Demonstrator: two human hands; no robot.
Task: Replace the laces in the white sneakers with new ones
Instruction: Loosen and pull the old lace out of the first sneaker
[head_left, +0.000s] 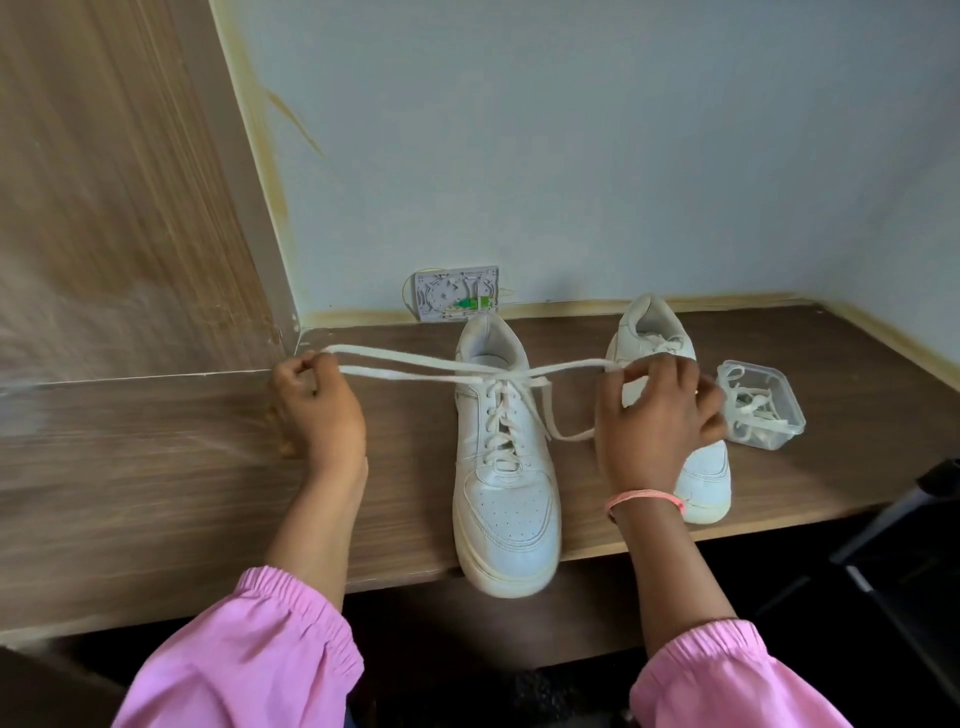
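Here the person is pulling a bow tight on the nearer sneaker (506, 467), which stands toe-out at the edge of the wooden desk (156, 467). The left hand (317, 410) has its fingers curled round a doubled loop of the flat white lace (415, 361); the right hand (654, 415) pinches the other loop between thumb and fingertips. The two loops run outward from the fingers and cross midway between them, just above the top eyelets, so the opposite pulls likely cinch the knot down on the tongue. One loose lace tail trails down from the crossing toward the right palm; where its tip ends cannot be told, as the hand hides it.

The lace looks woven, soft and flat, cream against the smooth, faintly creased leather-like upper, whose toe cap is dotted with small perforations over a thick rubbery sole. The second sneaker (670, 364) sits just behind the right fingers, already laced, it seems. Beyond the right knuckles, a clear plastic tub (779, 415) with rounded corners holds a tangle of other laces. A small wall plate (456, 292) sits behind the shoes. Gathered pink sleeves (249, 649) cover both forearms, and a thin pink band (644, 500) circles the right wrist.
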